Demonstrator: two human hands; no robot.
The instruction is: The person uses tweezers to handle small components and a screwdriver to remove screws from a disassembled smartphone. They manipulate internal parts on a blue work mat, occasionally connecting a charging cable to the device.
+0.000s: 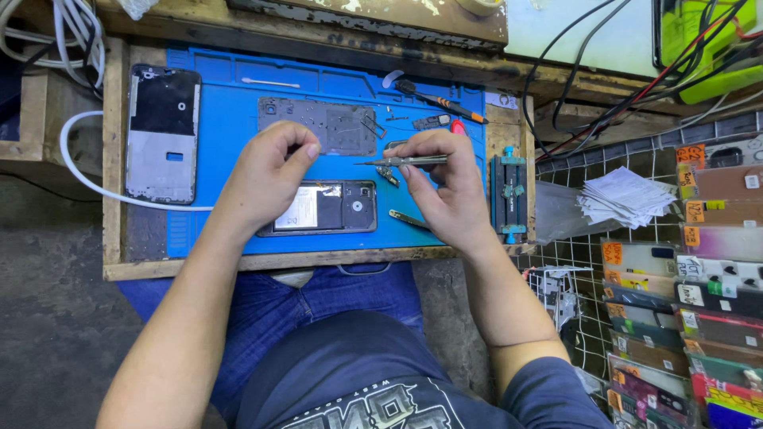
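Observation:
My right hand (445, 187) grips metal tweezers (397, 161) whose tips point left over a blue work mat (230, 103). My left hand (266, 175) hovers with fingers curled, thumb and forefinger pinched together; whether a tiny part sits between them I cannot tell. Below both hands lies an opened phone (322, 208) with its battery and camera exposed. A grey phone back panel (318, 125) lies just beyond the hands. Small metal parts (389, 176) sit near the tweezers.
A phone frame with screen (163, 133) lies at the mat's left edge. A screwdriver with orange handle (441, 101) and a cotton swab (270, 83) lie at the back. A blue clamp jig (509, 197) stands right. Cables, paper slips and racks of phone cases fill the right side.

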